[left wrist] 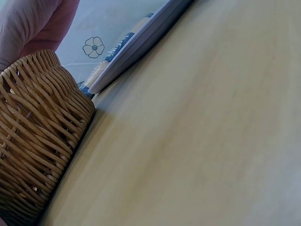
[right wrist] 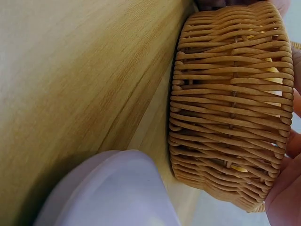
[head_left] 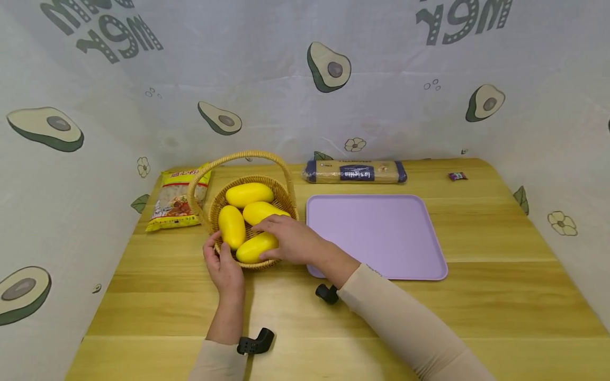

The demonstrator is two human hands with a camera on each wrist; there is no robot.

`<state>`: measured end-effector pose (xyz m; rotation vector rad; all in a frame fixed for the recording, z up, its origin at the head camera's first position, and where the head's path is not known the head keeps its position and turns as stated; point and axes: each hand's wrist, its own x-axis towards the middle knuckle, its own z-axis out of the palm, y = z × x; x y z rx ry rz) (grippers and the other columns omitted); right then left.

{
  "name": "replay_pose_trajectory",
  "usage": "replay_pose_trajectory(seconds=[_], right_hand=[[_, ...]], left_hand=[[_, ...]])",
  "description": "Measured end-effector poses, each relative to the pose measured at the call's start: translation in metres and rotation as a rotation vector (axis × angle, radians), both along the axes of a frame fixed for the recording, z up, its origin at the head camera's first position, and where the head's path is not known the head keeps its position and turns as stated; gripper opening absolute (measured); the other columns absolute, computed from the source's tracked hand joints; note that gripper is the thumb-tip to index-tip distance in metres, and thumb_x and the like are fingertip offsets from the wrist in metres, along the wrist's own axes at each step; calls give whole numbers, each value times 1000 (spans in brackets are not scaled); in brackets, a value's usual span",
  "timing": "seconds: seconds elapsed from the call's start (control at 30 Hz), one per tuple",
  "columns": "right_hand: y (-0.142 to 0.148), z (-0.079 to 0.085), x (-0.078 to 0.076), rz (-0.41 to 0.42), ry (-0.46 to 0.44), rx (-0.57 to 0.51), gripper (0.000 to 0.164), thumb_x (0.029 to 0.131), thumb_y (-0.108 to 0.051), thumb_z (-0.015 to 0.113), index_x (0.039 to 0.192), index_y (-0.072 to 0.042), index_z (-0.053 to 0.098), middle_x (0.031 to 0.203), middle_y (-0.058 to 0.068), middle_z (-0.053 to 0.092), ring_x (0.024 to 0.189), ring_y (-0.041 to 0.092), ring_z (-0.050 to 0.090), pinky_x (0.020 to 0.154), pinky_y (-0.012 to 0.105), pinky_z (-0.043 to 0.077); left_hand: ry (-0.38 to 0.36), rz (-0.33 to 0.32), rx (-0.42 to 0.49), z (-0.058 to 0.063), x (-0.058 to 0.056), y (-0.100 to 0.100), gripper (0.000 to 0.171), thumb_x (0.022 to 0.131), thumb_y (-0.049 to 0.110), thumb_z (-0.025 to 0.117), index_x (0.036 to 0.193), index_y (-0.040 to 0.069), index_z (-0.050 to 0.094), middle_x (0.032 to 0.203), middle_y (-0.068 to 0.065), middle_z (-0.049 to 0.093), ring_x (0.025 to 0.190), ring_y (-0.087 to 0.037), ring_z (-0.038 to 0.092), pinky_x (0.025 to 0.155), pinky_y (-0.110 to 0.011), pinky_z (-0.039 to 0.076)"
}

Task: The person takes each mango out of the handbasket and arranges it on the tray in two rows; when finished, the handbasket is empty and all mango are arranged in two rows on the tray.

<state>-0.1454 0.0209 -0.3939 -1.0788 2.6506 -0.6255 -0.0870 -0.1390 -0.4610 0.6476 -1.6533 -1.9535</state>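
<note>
A round wicker basket (head_left: 281, 194) with a tall arched handle (head_left: 251, 154) stands left of centre, holding several yellow mangoes (head_left: 232, 226). My left hand (head_left: 227, 270) holds the basket's near-left rim, its thumb beside the leftmost mango. From the right, my right hand (head_left: 297, 239) reaches over the rim with thumb and fingers spread about the right end of the nearest mango (head_left: 254, 248). Whether all those fingertips touch it is hidden. The woven side of the basket (right wrist: 233, 103) fills much of the right wrist view, with part of my right hand at the edge.
A lilac tray (head_left: 371, 233) lies right of the basket, partly under my right forearm. Behind it is a pasta packet (head_left: 355, 172). A yellow-and-clear food bag (head_left: 177, 201) lies left of the basket, a small wrapped sweet (head_left: 457, 176) at the back right. Patterned cloth surrounds the wooden table (head_left: 476, 317).
</note>
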Motion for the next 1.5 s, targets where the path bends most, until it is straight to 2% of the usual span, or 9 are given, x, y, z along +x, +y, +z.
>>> replay_pose_trajectory(seconds=[0.2,0.33,0.6,1.0,1.13,1.3,1.5], right_hand=[[-3,2,-1,-5,5,55,63,90,-48,75,144,-19,59,147,3,58,137,22,53,116,41,41],[-3,3,-1,1,5,70,62,90,-47,75,143,-18,60,145,2,61,136,22,54,116,41,41],[-3,2,-1,25,22,72,56,92,-46,73,138,-16,65,138,2,66,132,21,57,114,38,42],[-3,2,-1,38,37,74,56,93,-48,72,138,-16,65,137,1,67,131,21,58,115,38,41],[-2,1,-1,48,72,69,56,94,-49,70,138,-15,65,136,2,67,129,21,59,114,38,42],[1,1,0,46,159,51,58,95,-51,67,138,-13,64,133,6,67,123,22,61,109,39,46],[8,12,2,1,200,-26,59,96,-49,66,141,-12,60,131,9,63,114,23,64,100,38,53]], left_hand=[[-4,-20,-5,1,0,-1,30,104,9,39,130,13,54,151,-6,43,140,-19,39,112,-37,33],[-21,-35,-17,1,1,-1,30,105,10,39,131,13,53,152,-5,41,141,-20,38,113,-38,33],[-26,-33,-16,1,2,-1,30,104,10,39,131,13,53,152,-5,41,141,-19,38,113,-37,32],[-38,-44,-35,-1,2,-2,30,105,12,38,131,15,52,150,-3,42,140,-17,39,113,-38,32],[-35,-46,-34,-1,2,-2,29,105,11,39,130,15,52,151,-3,41,142,-18,37,115,-38,30],[-26,-50,-41,-1,2,-2,29,104,10,39,131,13,52,153,-5,41,147,-19,32,119,-42,26],[0,-49,-31,-1,3,-3,29,103,8,39,130,10,52,157,-6,38,152,-17,25,124,-42,22]])
